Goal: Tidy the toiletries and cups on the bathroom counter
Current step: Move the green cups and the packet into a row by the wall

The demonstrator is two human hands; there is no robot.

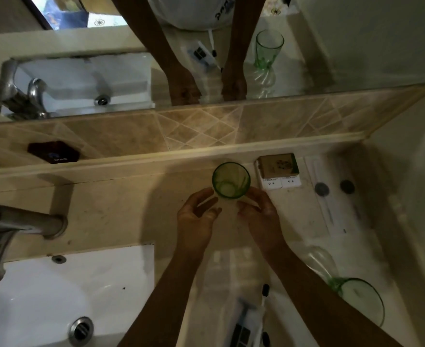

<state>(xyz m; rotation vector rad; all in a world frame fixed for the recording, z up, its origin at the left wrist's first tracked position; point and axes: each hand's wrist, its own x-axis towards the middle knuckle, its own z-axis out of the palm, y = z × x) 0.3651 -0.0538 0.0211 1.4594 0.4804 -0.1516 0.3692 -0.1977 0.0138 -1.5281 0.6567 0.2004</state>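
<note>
Green glass cup (231, 180) stands upright on the beige counter (121, 209), close to the back ledge, at about 12 o'clock from both hands. Left hand (195, 217) just below-left of the cup, fingers loosely spread and curled, palm turned inward, gripping nothing; whether its fingertips touch the glass I cannot tell. Right hand (261, 209) at about 4 o'clock of the cup, fingers half curled, thumb side right at the cup's lower wall, seems touching or nearly so, not closed around it. Small boxes (279, 171), brown one on top of white ones, just beside the cup at 3 o'clock, against the ledge. Further at 3 o'clock a flat clear packet (331, 196) with two dark round caps. Tall green-rimmed glass (351, 291) lies tilted on the counter at 5 o'clock, partly behind the right forearm. Blurred tube and toothbrush items (250, 321) at 6 o'clock between the forearms. White sink (43, 296) at 8 o'clock, metal faucet (11, 229) at 9 o'clock. Mirror (356, 46) across the top reflects the arms and the tall glass.
</note>
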